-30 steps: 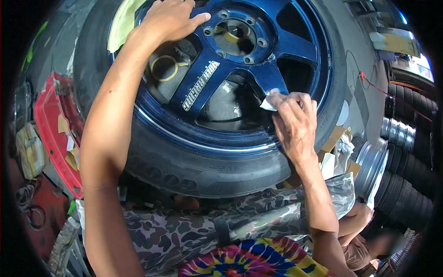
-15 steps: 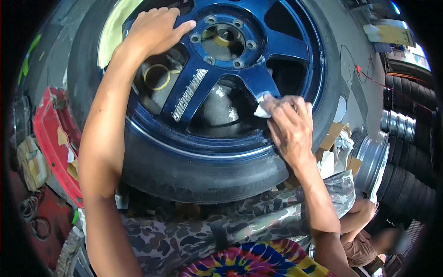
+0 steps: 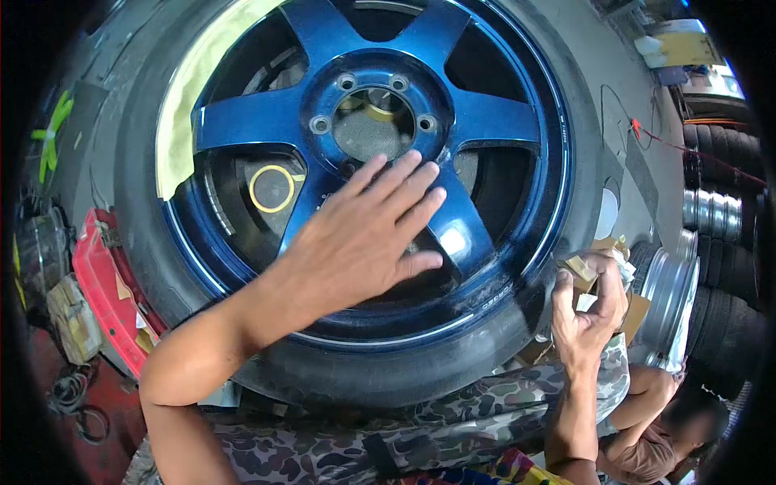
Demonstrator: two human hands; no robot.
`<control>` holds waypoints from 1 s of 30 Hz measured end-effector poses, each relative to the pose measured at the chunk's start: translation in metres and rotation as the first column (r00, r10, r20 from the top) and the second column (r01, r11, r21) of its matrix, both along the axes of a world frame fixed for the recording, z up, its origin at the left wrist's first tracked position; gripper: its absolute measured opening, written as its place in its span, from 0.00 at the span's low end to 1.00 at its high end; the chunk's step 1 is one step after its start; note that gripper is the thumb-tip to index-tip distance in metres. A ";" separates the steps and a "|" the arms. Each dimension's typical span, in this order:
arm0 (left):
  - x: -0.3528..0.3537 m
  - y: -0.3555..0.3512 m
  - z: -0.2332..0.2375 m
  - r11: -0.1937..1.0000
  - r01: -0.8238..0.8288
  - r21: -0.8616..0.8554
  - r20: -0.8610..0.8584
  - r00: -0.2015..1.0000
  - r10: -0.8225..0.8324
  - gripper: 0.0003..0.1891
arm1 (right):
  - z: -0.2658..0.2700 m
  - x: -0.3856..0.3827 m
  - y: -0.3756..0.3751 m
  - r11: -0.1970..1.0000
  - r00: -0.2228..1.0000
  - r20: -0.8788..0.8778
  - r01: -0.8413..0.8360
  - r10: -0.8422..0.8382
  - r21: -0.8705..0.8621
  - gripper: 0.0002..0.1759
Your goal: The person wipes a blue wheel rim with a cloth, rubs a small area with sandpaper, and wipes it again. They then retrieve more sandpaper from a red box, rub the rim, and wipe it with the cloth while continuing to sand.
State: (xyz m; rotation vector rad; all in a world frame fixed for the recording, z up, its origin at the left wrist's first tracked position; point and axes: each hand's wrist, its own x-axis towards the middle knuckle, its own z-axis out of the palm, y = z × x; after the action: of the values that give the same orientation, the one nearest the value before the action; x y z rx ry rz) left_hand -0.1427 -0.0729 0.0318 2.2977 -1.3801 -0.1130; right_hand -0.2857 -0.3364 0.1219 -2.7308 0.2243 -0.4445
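Observation:
A blue alloy wheel (image 3: 493, 121) with a black tire (image 3: 356, 378) fitted lies face up in front of me. My left hand (image 3: 364, 218) is spread flat over the lower part of the hub and a spoke, fingers apart, hiding the lettering there. Off the tire's lower right side, my right hand (image 3: 590, 311) pinches a small folded piece of tan paper (image 3: 579, 268) between thumb and fingers. Pale yellow masking paper (image 3: 179, 121) covers the rim's upper left edge. Through a gap between spokes shows a yellow tape roll (image 3: 272, 189).
A red panel (image 3: 105, 283) and a tan bundle (image 3: 74, 319) lie at the left. Several stacked tires (image 3: 719, 271) and a silver rim (image 3: 664, 283) stand at the right. Another person (image 3: 647, 449) sits at lower right. A red cord (image 3: 687, 153) runs across the upper right.
My left hand has come down from the upper left spoke onto the lower hub. My right hand has moved off the spoke, outward to the right, with the folded paper still in it.

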 end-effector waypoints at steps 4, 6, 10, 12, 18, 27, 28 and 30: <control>-0.016 -0.005 -0.006 0.999 0.022 0.049 -0.052 0.998 -0.019 0.47 | -0.006 0.001 -0.005 0.995 0.998 0.035 -0.058 0.055 0.082 0.09; -0.024 -0.010 -0.002 0.996 0.066 0.065 -0.059 0.996 -0.062 0.48 | -0.008 0.000 -0.003 0.993 0.995 0.069 -0.084 0.079 0.087 0.09; -0.048 -0.015 0.008 0.966 0.238 0.102 -0.041 0.971 -0.235 0.49 | -0.007 -0.002 -0.002 0.977 0.999 -0.014 -0.027 0.031 0.214 0.10; -0.054 -0.016 0.006 0.965 0.248 0.082 -0.049 0.968 -0.245 0.47 | -0.007 0.000 0.001 0.970 1.000 -0.029 -0.004 0.012 0.244 0.10; -0.037 -0.014 -0.002 0.995 -0.037 0.090 0.003 0.999 0.037 0.45 | -0.013 0.001 0.004 0.991 0.998 -0.031 -0.048 0.052 0.123 0.09; -0.062 -0.013 0.004 1.000 -0.010 0.022 -0.063 0.998 0.011 0.41 | -0.023 0.005 0.014 0.984 0.996 -0.075 -0.023 0.037 0.174 0.09; -0.061 -0.013 0.005 0.999 -0.005 0.036 -0.049 0.999 0.007 0.40 | -0.024 0.005 0.015 0.983 0.996 -0.081 -0.028 0.043 0.179 0.10; -0.055 -0.012 0.007 0.996 -0.039 0.076 -0.052 0.998 0.043 0.41 | -0.022 0.007 0.020 0.982 0.995 -0.088 -0.035 0.052 0.183 0.11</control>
State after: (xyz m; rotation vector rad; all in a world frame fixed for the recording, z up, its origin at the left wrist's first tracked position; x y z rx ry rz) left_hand -0.1982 -0.0850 0.0384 2.3654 -1.3228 -0.2156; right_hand -0.2782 -0.3164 0.0999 -2.5741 0.2175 -0.2714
